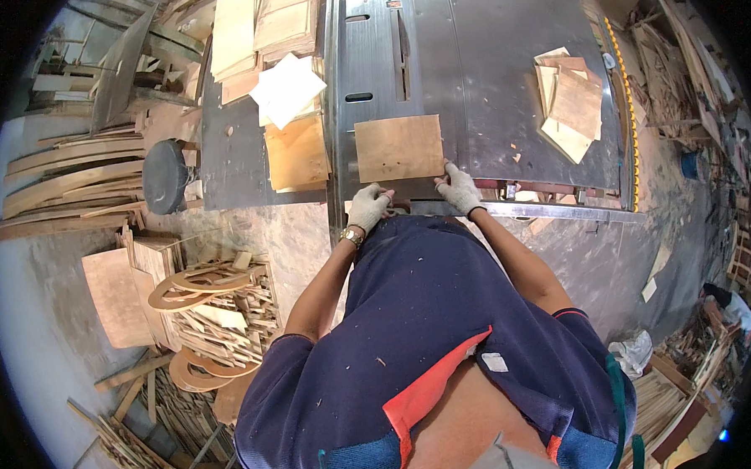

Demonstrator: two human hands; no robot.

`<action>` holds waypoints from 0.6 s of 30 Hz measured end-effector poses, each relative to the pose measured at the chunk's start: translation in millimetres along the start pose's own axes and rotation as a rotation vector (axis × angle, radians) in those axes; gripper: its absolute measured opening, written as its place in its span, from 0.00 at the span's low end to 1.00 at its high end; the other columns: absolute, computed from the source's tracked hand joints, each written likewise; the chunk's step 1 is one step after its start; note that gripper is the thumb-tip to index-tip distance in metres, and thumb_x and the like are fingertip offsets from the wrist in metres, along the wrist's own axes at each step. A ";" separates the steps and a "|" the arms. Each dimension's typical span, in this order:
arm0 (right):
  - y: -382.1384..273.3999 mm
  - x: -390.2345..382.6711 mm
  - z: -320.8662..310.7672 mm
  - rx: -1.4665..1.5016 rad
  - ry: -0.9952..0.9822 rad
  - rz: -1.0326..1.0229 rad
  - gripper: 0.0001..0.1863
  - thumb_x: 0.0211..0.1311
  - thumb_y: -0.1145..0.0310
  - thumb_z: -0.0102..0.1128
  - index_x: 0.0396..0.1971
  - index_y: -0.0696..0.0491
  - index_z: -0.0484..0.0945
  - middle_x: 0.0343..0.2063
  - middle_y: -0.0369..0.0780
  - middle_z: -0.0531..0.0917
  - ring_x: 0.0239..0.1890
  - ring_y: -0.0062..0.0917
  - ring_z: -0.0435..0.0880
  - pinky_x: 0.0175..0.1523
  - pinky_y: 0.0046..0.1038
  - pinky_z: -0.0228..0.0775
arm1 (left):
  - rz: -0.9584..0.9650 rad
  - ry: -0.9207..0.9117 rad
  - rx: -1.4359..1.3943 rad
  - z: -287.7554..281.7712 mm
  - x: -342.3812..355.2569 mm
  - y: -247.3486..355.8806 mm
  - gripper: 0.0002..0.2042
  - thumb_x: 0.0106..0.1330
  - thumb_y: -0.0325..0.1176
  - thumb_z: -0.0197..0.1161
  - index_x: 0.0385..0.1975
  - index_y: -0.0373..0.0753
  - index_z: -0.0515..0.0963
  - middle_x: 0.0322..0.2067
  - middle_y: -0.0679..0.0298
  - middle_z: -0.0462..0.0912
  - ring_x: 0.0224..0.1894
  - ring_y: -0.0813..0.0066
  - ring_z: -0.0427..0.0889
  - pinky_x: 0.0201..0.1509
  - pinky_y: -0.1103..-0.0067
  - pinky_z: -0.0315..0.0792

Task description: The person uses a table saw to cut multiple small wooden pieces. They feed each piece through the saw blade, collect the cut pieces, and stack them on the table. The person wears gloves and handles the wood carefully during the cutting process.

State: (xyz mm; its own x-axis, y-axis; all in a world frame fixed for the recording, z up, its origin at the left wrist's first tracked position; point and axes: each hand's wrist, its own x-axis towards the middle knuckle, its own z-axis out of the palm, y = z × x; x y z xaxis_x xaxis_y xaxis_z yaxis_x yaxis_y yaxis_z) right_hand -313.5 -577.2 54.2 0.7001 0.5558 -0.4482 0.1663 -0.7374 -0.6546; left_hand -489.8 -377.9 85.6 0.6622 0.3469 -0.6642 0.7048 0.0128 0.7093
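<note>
A thin rectangular wooden panel lies flat on the grey metal table of a saw, in front of the long blade slot. My right hand, in a pale work glove, takes hold of the panel's near right corner with thumb and fingers. Just below the near left corner is my left hand, gloved too and with a watch at the wrist. Its fingers reach toward the right at the table's front edge, slightly apart and with nothing seen in them. The undersides of both hands are hidden.
Left of the metal fence rail sit stacked panels and white square sheets. More thin panels lie on the right of the table. Offcuts and ring-shaped wood pieces are heaped at the left. A round black stool stands nearby.
</note>
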 end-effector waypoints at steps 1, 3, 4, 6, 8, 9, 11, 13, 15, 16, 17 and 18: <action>1.9 0.3 7.9 0.022 -0.003 -0.014 0.33 0.59 0.62 0.67 0.64 0.54 0.68 0.26 0.46 0.84 0.34 0.41 0.85 0.42 0.40 0.74 | 0.179 0.161 0.355 -0.7 -2.9 2.6 0.19 0.63 0.43 0.67 0.47 0.37 0.80 0.39 0.50 0.86 0.39 0.59 0.87 0.42 0.68 0.79; -1.0 4.3 14.9 0.018 -0.110 -0.015 0.34 0.59 0.62 0.65 0.65 0.55 0.65 0.26 0.47 0.82 0.33 0.43 0.84 0.41 0.41 0.73 | 0.296 0.236 0.537 -2.7 -0.9 7.8 0.19 0.59 0.43 0.70 0.46 0.40 0.80 0.40 0.51 0.83 0.43 0.56 0.84 0.46 0.66 0.77; -7.5 5.6 18.7 0.011 -0.136 -0.027 0.38 0.59 0.62 0.64 0.68 0.55 0.61 0.29 0.49 0.83 0.36 0.45 0.84 0.43 0.41 0.73 | 0.354 0.273 0.629 -3.9 0.7 11.3 0.19 0.57 0.43 0.71 0.46 0.41 0.80 0.41 0.51 0.82 0.44 0.55 0.83 0.47 0.65 0.76; -20.6 7.1 25.9 -0.001 -0.185 -0.050 0.45 0.58 0.62 0.63 0.73 0.55 0.53 0.35 0.52 0.85 0.42 0.48 0.85 0.46 0.43 0.74 | 0.419 0.333 0.879 -9.3 9.4 15.9 0.22 0.53 0.44 0.74 0.44 0.41 0.79 0.44 0.54 0.78 0.50 0.54 0.78 0.53 0.61 0.72; -27.0 6.2 22.0 0.021 -0.225 -0.039 0.44 0.57 0.64 0.61 0.73 0.55 0.52 0.36 0.54 0.84 0.42 0.50 0.84 0.47 0.44 0.73 | 0.550 0.406 0.987 -19.1 24.3 18.7 0.22 0.52 0.44 0.75 0.43 0.40 0.78 0.46 0.55 0.77 0.51 0.53 0.76 0.53 0.59 0.70; -25.6 5.4 19.4 0.047 -0.226 -0.049 0.44 0.56 0.64 0.60 0.73 0.54 0.52 0.35 0.54 0.84 0.41 0.50 0.84 0.47 0.44 0.73 | 0.425 0.302 1.007 -24.9 27.7 28.8 0.28 0.51 0.43 0.75 0.51 0.39 0.76 0.55 0.53 0.76 0.59 0.51 0.74 0.61 0.60 0.68; -16.3 9.1 18.5 0.063 -0.236 -0.089 0.45 0.56 0.66 0.58 0.74 0.52 0.51 0.33 0.53 0.83 0.39 0.48 0.84 0.46 0.43 0.74 | 0.539 0.381 1.083 -30.7 51.4 11.2 0.33 0.52 0.43 0.75 0.58 0.37 0.72 0.61 0.49 0.72 0.65 0.48 0.70 0.65 0.61 0.67; 1.7 20.6 24.5 0.047 -0.239 -0.135 0.45 0.55 0.69 0.56 0.75 0.49 0.50 0.30 0.51 0.82 0.35 0.43 0.85 0.44 0.41 0.75 | 0.508 0.301 1.121 -32.5 83.0 0.1 0.41 0.55 0.43 0.73 0.68 0.34 0.63 0.71 0.43 0.60 0.73 0.44 0.59 0.70 0.61 0.65; -3.7 23.0 8.8 0.213 -0.339 -0.044 0.45 0.55 0.71 0.54 0.76 0.46 0.50 0.28 0.48 0.81 0.30 0.36 0.84 0.40 0.37 0.77 | 0.496 0.250 1.147 -40.5 95.7 -2.6 0.40 0.57 0.43 0.71 0.68 0.33 0.62 0.71 0.44 0.60 0.73 0.43 0.59 0.69 0.59 0.66; -10.1 23.5 -1.5 0.299 -0.387 0.000 0.45 0.55 0.72 0.53 0.76 0.44 0.50 0.26 0.46 0.80 0.28 0.33 0.84 0.38 0.36 0.77 | 0.492 0.224 1.161 -42.9 100.7 0.6 0.39 0.58 0.43 0.70 0.68 0.33 0.62 0.71 0.44 0.60 0.73 0.43 0.59 0.69 0.59 0.66; 19.3 40.7 9.4 0.192 -0.172 -0.224 0.44 0.56 0.74 0.52 0.76 0.43 0.51 0.24 0.42 0.78 0.25 0.26 0.82 0.33 0.32 0.77 | 0.491 0.216 1.193 -42.6 106.8 4.9 0.39 0.60 0.43 0.69 0.69 0.33 0.61 0.71 0.44 0.59 0.73 0.43 0.59 0.70 0.59 0.65; 24.8 47.2 2.9 0.458 -0.218 -0.032 0.42 0.58 0.75 0.51 0.76 0.42 0.54 0.23 0.39 0.79 0.21 0.24 0.80 0.29 0.30 0.77 | 0.483 0.212 1.193 -44.2 111.5 11.1 0.39 0.60 0.43 0.69 0.69 0.33 0.61 0.71 0.44 0.59 0.73 0.43 0.59 0.70 0.59 0.65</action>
State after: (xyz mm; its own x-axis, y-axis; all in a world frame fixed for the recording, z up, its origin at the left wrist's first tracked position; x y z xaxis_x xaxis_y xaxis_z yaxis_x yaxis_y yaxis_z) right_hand -278.3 -568.2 15.0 0.5306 0.6782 -0.5084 -0.1703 -0.5023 -0.8478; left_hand -419.4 -297.6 29.8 0.9350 0.2240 -0.2749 0.2710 -0.9513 0.1467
